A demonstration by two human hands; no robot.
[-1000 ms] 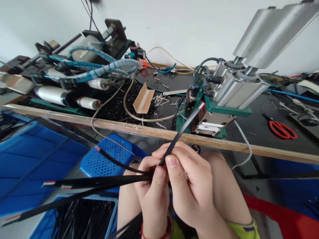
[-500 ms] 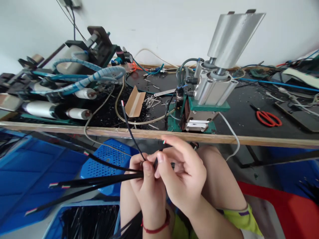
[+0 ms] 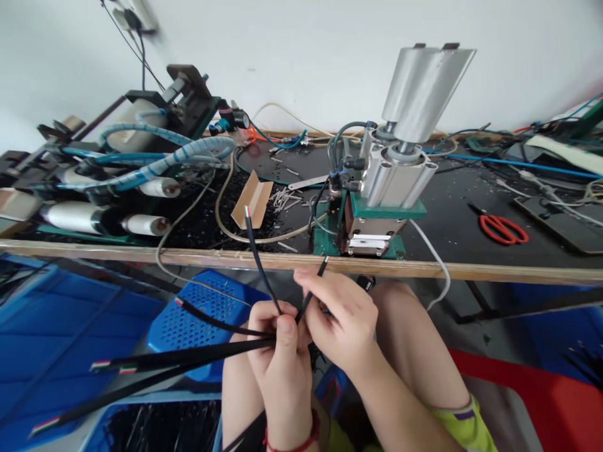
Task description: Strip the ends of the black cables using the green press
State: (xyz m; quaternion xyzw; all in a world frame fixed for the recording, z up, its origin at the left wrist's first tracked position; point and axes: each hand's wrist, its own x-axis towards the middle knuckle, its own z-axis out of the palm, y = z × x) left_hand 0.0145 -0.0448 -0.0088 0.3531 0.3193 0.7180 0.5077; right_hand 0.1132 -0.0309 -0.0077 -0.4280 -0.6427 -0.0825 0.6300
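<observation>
My left hand (image 3: 285, 367), with a red cord at its wrist, is closed around several black cables (image 3: 202, 353) that fan out to the left. Their stripped ends show red, white and green wire tips. One cable (image 3: 255, 251) stands up from this grip toward the bench. My right hand (image 3: 346, 317) is closed on another black cable (image 3: 321, 271), whose tip pokes up past the fingers; the lower part of that cable runs into my left hand. Where the palms meet, the fingers partly hide the cables.
On the bench, a pneumatic machine (image 3: 386, 207) stands ahead, with red-handled scissors (image 3: 504, 230) to its right. Rollers and hoses (image 3: 80, 210) fill the left. Below are a blue stool (image 3: 188, 314), a bin of black cables (image 3: 162, 427) and a red seat (image 3: 541, 389).
My right fingers have shifted, and the cable in them now points up with its tip in view. The upright cable in my left hand leans slightly further right.
</observation>
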